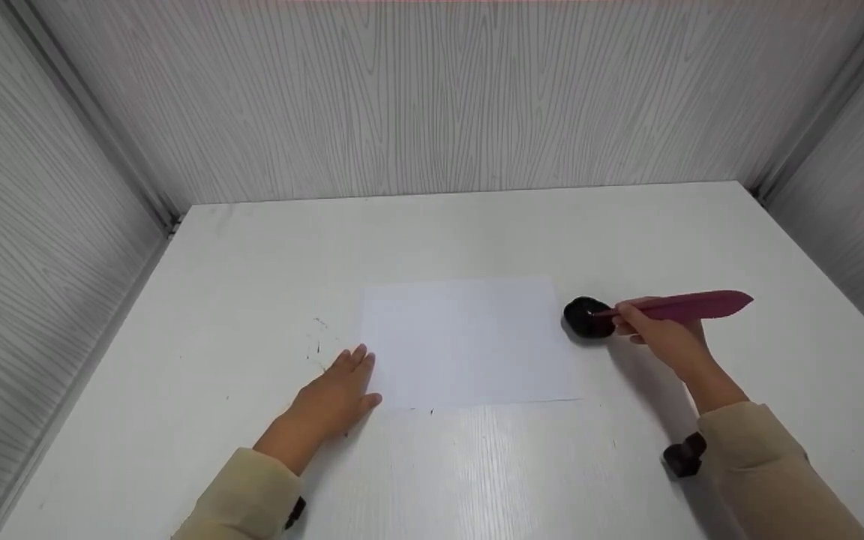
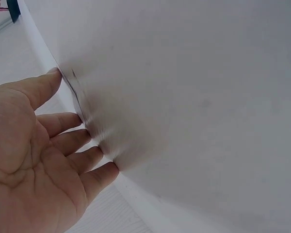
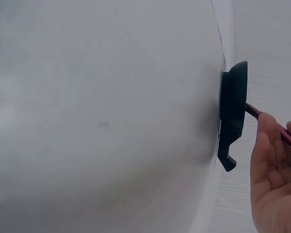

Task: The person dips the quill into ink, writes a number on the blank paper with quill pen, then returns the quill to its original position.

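A sheet of white paper [image 1: 469, 345] lies on the white table in the head view. My left hand [image 1: 334, 394] rests flat at its left edge, fingers straight and slightly spread, fingertips down on the surface. To the right of the sheet stands a small round black dish [image 1: 577, 321], which in the right wrist view shows a short bent handle [image 3: 227, 162]. My right hand [image 1: 664, 341] pinches a dark red feather quill pen [image 1: 706, 304] by its shaft, its tip inside the dish and its plume pointing right.
Small dark specks [image 1: 319, 347] mark the table [image 1: 267, 262] left of the paper. Grey wood-grain panels [image 1: 432, 97] wall the table at the back and both sides. A black wrist camera [image 1: 683, 456] sits beneath the right sleeve.
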`<state>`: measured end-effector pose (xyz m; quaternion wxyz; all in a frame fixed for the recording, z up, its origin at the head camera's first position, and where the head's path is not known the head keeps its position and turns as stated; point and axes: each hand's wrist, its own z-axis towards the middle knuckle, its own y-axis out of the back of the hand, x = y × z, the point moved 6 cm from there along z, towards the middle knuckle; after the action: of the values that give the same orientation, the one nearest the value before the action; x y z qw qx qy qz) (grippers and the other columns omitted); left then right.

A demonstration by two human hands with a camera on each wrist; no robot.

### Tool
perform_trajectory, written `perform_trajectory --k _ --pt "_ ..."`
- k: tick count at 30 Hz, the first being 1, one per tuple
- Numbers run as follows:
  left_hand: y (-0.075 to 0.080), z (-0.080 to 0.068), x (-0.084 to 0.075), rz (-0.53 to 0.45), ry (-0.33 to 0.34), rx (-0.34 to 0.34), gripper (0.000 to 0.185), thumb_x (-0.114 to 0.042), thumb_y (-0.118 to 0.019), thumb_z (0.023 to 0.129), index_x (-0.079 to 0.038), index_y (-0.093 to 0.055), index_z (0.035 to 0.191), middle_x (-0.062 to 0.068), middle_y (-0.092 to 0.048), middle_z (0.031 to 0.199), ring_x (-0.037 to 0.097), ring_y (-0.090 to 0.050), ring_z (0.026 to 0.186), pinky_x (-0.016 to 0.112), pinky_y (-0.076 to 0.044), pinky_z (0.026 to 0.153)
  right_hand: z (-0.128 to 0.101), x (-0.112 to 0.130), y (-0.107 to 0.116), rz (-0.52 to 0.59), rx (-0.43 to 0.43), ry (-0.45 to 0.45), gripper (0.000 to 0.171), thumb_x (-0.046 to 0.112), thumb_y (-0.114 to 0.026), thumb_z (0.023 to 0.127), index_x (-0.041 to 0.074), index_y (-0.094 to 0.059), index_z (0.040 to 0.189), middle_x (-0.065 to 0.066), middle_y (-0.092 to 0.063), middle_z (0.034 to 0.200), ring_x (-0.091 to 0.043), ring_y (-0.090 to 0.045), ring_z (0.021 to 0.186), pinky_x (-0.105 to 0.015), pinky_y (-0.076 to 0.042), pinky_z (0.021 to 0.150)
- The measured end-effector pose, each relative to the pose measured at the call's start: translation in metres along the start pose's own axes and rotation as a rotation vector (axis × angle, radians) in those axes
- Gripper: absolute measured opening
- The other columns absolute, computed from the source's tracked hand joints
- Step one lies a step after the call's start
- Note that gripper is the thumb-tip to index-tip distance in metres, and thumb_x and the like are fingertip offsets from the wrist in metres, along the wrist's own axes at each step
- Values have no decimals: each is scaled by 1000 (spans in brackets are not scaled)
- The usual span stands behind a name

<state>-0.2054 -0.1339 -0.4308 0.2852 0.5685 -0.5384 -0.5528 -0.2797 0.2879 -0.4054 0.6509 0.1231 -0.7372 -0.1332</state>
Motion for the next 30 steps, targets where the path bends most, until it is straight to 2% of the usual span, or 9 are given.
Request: perform_trajectory --k 8,13,22,30 --pt "-1 1 0 -4 8 10 65 -28 -55 98 5 -29 146 18 -20 154 35 -15 142 49 -23 110 4 8 2 170 -82 75 46 28 -64 93 -10 -58 118 3 -73 83 -7 -69 77 -22 -54 71" --pt "0 2 0 5 10 5 65 -29 -55 98 4 -29 147 18 -21 154 35 -16 141 50 -24 109 8 10 -3 247 -113 42 43 27 -67 91 -8 -60 115 1 -72 82 -8 -69 75 -21 -54 70" --pt "-1 3 0 5 10 1 65 -30 -55 97 3 -29 147 17 -21 155 34 -15 142 50 -24 109 17 12 -15 230 -146 22 36 28 -66 92 -2 -63 111 2 -71 82 -7 -67 75 -21 -54 70" --pt "-1 2 0 9 18 -4 65 -29 -56 97 3 -29 147 16 -22 154 33 -16 142 49 -23 110 22 18 -34 254 -120 23 38 26 -65 92 -6 -61 114 2 -71 82 -8 -67 75 -22 -54 71"
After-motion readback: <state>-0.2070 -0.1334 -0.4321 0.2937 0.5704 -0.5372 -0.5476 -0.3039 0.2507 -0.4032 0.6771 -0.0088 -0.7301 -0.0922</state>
